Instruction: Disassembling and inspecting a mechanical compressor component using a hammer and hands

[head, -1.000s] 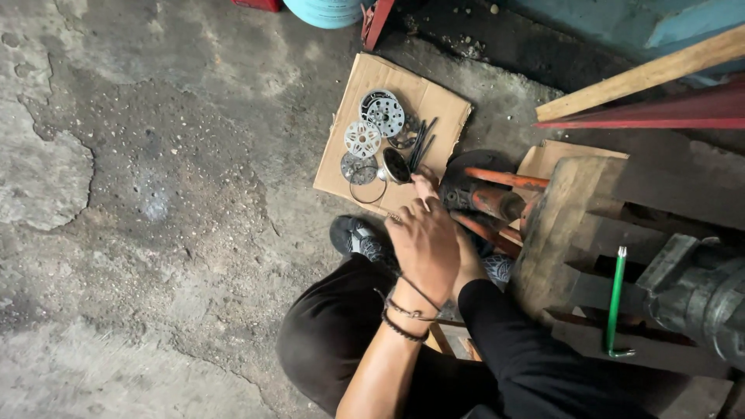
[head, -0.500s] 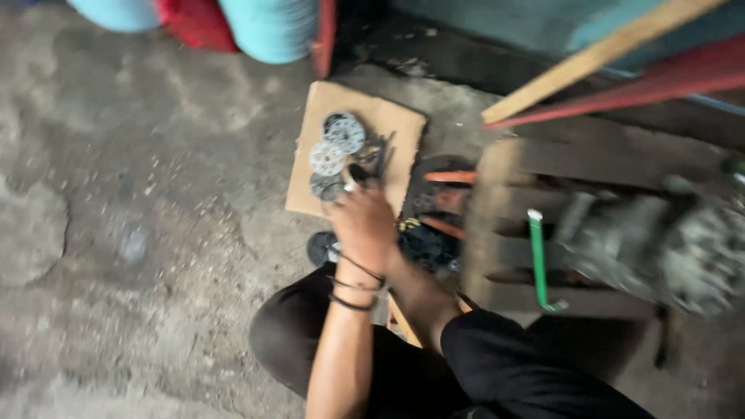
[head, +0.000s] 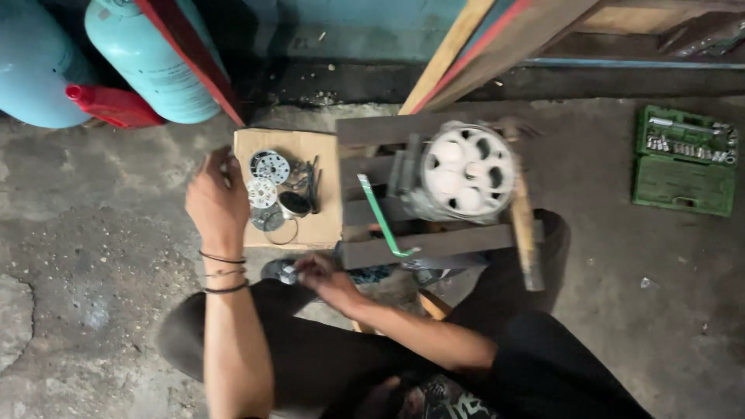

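Note:
My left hand (head: 217, 203) hovers at the left edge of a cardboard sheet (head: 322, 225) on the floor. I see its back, with the fingers curled; whether it holds anything is hidden. On the cardboard lie several round metal discs (head: 268, 180), a ring and dark small tools. My right hand (head: 324, 278) is low by my knee, fingers bent beside a small grey object (head: 279, 271); blur hides the grip. A compressor with a round white face (head: 468, 172) rests on a wooden pallet (head: 434, 247), next to a green bent rod (head: 379, 217).
Two light blue gas cylinders (head: 147, 62) and a red part (head: 112, 105) stand at the back left. Long wooden boards (head: 458, 46) lean against the wall. A green socket set case (head: 684, 159) lies open on the concrete floor at the right.
The view has swung right, showing the compressor and the socket case. My left hand moved from the discs to the cardboard's left edge. My right hand has come into view by my knee.

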